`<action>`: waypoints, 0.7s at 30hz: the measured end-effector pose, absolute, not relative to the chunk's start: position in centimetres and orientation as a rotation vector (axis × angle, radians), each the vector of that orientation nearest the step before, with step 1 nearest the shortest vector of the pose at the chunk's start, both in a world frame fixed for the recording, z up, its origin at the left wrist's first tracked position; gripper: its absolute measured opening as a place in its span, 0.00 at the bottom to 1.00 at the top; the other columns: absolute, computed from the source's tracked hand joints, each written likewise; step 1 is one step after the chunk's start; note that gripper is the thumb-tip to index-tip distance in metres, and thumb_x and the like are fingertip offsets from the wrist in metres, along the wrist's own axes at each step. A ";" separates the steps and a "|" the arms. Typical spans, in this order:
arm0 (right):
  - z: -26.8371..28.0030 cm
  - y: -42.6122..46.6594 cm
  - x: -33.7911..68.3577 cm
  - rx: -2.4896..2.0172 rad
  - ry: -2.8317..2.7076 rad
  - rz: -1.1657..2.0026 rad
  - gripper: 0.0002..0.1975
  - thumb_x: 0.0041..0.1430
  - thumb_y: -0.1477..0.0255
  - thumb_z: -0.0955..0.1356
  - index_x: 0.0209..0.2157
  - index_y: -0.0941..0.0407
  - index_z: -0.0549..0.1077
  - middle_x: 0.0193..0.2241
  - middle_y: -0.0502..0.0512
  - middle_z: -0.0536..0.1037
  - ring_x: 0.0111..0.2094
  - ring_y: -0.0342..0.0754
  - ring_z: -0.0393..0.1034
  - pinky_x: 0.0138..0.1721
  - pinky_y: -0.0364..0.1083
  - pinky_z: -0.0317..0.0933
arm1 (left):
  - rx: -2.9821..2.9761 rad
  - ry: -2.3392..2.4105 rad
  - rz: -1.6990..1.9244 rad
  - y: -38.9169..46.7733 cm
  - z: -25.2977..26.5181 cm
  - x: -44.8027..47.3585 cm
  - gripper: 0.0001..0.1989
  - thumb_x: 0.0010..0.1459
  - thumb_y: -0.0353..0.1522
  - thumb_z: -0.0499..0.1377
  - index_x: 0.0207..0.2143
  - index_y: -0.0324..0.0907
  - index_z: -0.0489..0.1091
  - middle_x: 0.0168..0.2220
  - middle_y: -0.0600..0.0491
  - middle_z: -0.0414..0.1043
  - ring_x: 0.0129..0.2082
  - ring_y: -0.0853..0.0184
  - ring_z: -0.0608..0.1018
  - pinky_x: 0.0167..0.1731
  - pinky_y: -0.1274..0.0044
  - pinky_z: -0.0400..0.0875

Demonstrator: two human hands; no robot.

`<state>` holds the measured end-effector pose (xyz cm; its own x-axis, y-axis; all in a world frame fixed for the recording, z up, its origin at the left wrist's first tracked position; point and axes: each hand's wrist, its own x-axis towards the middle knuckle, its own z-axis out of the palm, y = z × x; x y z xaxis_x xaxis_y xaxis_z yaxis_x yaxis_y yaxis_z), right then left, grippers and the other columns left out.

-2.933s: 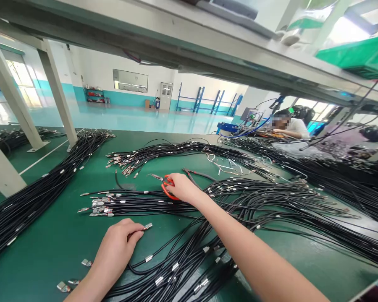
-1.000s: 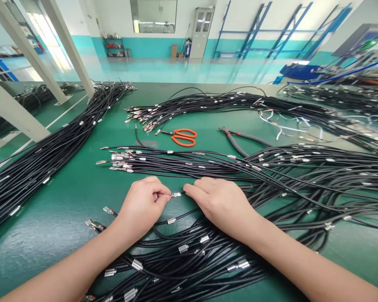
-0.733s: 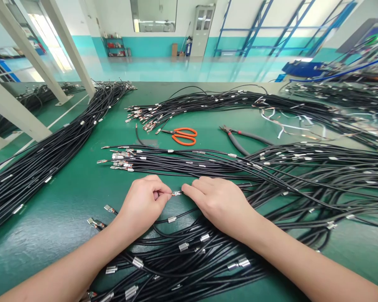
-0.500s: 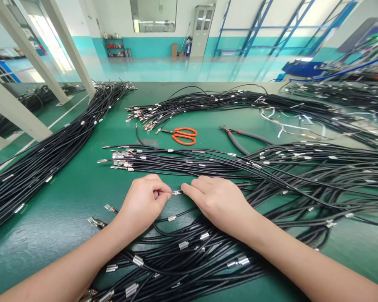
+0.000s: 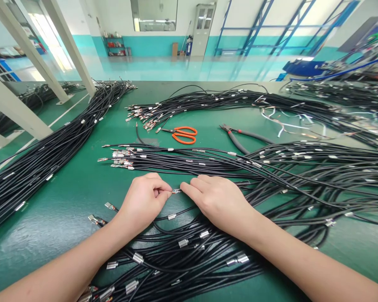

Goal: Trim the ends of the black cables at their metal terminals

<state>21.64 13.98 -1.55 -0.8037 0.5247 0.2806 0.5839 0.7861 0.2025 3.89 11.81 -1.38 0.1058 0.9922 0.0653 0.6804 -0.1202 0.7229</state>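
Note:
A small metal wire terminal (image 5: 176, 191) shows in the narrow gap between my two hands, just above the green table. The thumb and forefinger of my left hand (image 5: 145, 196) are pinched together at its left end. My right hand (image 5: 219, 200) is closed at its right end, palm down, with the fingertips mostly hidden beneath it. Below my hands lies a loose bundle of black cables (image 5: 173, 235) with silver sleeves and terminals. Just beyond them a straighter cable bundle (image 5: 164, 161) lies with its terminals facing left.
Orange-handled scissors (image 5: 185, 135) and grey-handled pliers (image 5: 239, 136) lie farther back. Behind them stretches another cable bundle (image 5: 208, 100). A thick cable bundle (image 5: 72, 144) runs along the left, near white posts (image 5: 71, 46). White strips (image 5: 282, 126) lie at the right.
Almost nothing differs. Both hands stay at the terminal, and the whole view has shifted by only a few pixels.

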 end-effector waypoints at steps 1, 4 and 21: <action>-1.5 14.0 21.6 -0.870 -2.773 -0.414 0.09 0.55 0.80 0.59 0.29 0.58 0.70 0.20 0.51 0.68 0.22 0.44 0.56 0.24 0.44 0.45 | 1.864 1.627 0.767 11.8 -1.4 3.9 0.07 0.46 0.24 0.57 0.22 0.41 0.74 0.22 0.56 0.69 0.22 0.73 0.69 0.24 0.80 0.63; -1.4 13.9 21.6 -0.867 -2.793 -0.414 0.09 0.55 0.80 0.60 0.29 0.58 0.70 0.20 0.52 0.68 0.22 0.45 0.57 0.23 0.44 0.44 | 1.874 1.632 0.765 11.8 -1.3 3.9 0.08 0.46 0.23 0.56 0.22 0.41 0.74 0.22 0.56 0.69 0.22 0.73 0.69 0.24 0.80 0.63; -1.3 13.9 21.6 -0.859 -2.826 -0.433 0.07 0.53 0.80 0.62 0.32 0.58 0.70 0.22 0.51 0.68 0.23 0.45 0.58 0.23 0.45 0.43 | 1.875 1.626 0.770 11.9 -1.5 3.9 0.08 0.47 0.22 0.57 0.23 0.39 0.74 0.22 0.56 0.68 0.23 0.73 0.68 0.26 0.80 0.62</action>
<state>21.59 13.94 -1.29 -0.8230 0.5191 0.2307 0.5643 0.7934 0.2279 3.95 11.86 -1.51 0.1100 0.9912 0.0733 0.6851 -0.1291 0.7169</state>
